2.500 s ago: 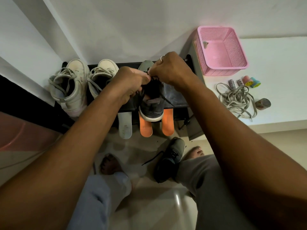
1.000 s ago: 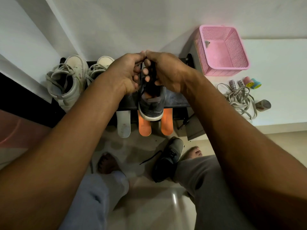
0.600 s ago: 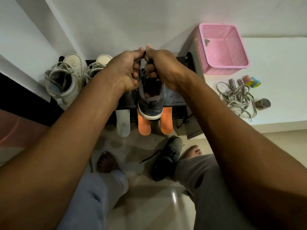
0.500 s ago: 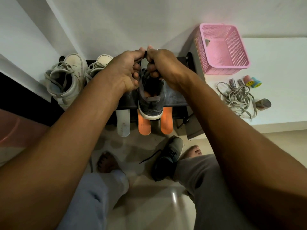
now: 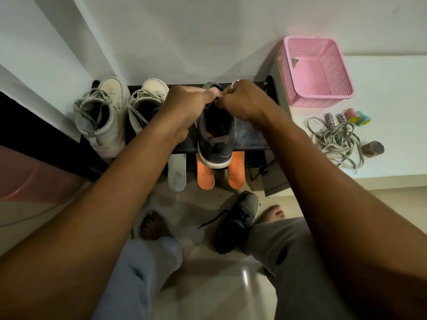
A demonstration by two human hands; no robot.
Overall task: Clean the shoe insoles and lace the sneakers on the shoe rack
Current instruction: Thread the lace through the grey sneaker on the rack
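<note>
Pinching the toe end of a dark grey fabric sneaker (image 5: 216, 140), left hand (image 5: 186, 106) and right hand (image 5: 243, 102) meet at upper centre; the heel lies directly below them.

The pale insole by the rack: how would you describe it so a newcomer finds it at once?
Find the black shoe rack against the wall. Three insoles stick out below its front edge. The pale insole is the leftmost, whitish-grey where the two orange insoles beside it are bright.
</note>
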